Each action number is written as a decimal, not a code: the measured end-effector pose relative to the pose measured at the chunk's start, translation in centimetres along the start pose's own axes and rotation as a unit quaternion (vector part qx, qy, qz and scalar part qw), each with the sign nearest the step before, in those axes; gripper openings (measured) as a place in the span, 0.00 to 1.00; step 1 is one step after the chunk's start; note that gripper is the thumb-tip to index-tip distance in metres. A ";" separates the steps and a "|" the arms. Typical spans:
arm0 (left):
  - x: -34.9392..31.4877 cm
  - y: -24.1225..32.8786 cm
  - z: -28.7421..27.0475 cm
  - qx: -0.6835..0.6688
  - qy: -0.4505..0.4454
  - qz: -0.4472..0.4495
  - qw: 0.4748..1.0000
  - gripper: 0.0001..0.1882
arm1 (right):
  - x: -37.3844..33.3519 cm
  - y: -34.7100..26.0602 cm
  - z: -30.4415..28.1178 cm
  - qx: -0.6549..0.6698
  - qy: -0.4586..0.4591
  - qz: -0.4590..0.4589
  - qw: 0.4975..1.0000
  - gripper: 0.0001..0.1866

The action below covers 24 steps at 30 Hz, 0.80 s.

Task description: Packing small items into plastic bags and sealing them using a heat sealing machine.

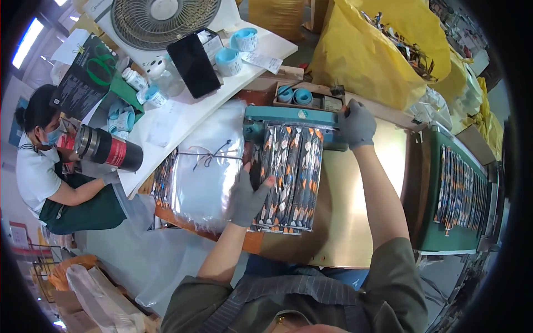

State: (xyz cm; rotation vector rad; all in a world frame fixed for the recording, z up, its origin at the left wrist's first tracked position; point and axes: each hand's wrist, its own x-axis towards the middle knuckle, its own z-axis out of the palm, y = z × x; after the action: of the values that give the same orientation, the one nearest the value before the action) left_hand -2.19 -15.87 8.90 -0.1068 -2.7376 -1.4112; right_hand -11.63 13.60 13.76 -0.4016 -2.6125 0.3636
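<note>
A clear bag filled with dark stick packs, patterned in orange and white, lies on the brass-coloured worktop with its far end at a teal bar-type bag sealer. My left hand, in a grey fingerless glove, lies at the bag's left edge, its thumb stretched over the packs and apart from the fingers. My right hand, gloved alike, is closed round the right end of the sealer's bar; the fingers partly hide what they grip. Beside my left hand lies a stack of clear plastic bags tied with dark cord.
A green conveyor carries more stick packs at the right. Yellow sacks stand behind. On the white table are a fan, a phone, label rolls and a black tumbler. A masked co-worker sits at the left.
</note>
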 end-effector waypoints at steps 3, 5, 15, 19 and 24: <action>-0.9 -0.5 0.8 -0.008 -0.014 -0.042 0.999 0.38 | -0.3 0.5 -0.1 -0.008 0.012 0.014 1.000 0.13; -0.6 -0.6 1.1 -0.027 -0.011 -0.055 0.998 0.37 | -0.6 0.7 -0.6 0.014 -0.015 0.044 0.999 0.16; -4.6 -2.1 -2.9 -0.328 -0.142 -0.263 0.896 0.25 | -22.7 -7.2 -1.6 0.601 -0.324 0.191 0.706 0.31; -11.2 0.2 -5.8 -0.376 -0.136 -0.097 0.911 0.22 | -27.9 -5.7 -6.6 0.705 -0.494 0.182 0.475 0.31; -19.4 -0.2 -17.7 -0.289 -0.017 -0.125 0.949 0.24 | -31.4 -9.5 -5.2 0.683 -0.551 0.205 0.433 0.29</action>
State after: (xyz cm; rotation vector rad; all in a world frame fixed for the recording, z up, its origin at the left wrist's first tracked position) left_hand 17.45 -31.03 17.38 0.2008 -2.3276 -2.2578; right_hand 15.46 -4.87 8.46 -0.1049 -1.7336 3.4446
